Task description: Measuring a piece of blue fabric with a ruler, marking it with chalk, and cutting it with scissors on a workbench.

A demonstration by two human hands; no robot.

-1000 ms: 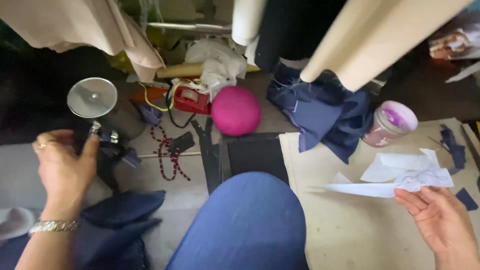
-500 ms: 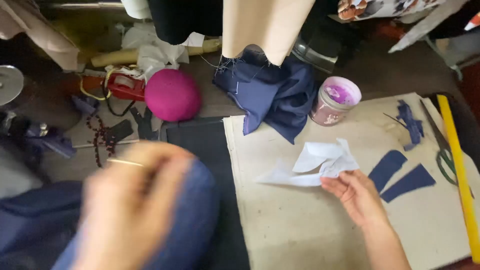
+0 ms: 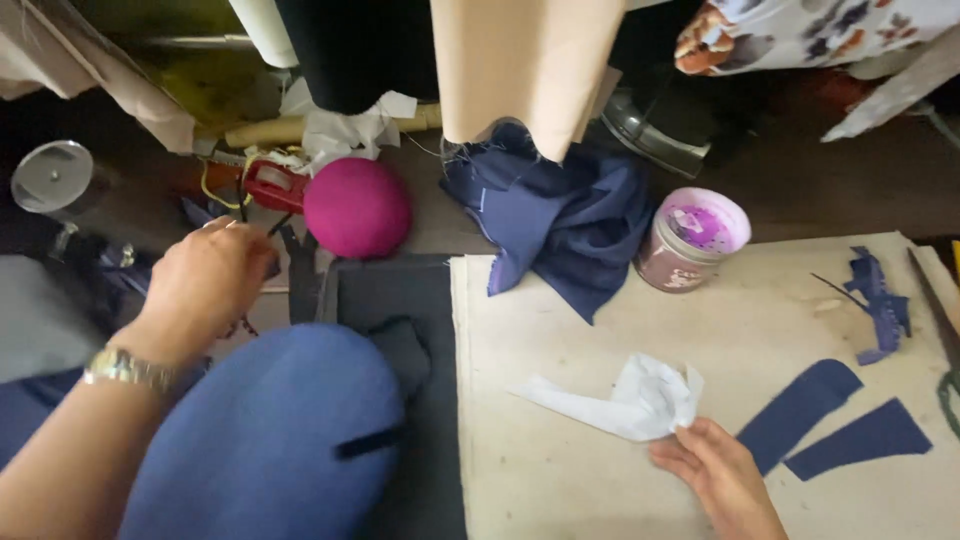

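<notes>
White paper scrap (image 3: 640, 400) in right hand (image 3: 715, 480)

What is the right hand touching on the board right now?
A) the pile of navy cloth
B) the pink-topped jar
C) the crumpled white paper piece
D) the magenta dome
C: the right hand has its fingers at the edge of the crumpled white paper piece, apart from the jar.

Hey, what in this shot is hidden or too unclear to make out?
- Head view: left hand shows its back, so whatever its fingers hold is hidden.
- White paper piece: the right hand covers its lower corner.
- Scissors: cut off by the right edge.
- Tan fabric roll: top cut off.
</notes>
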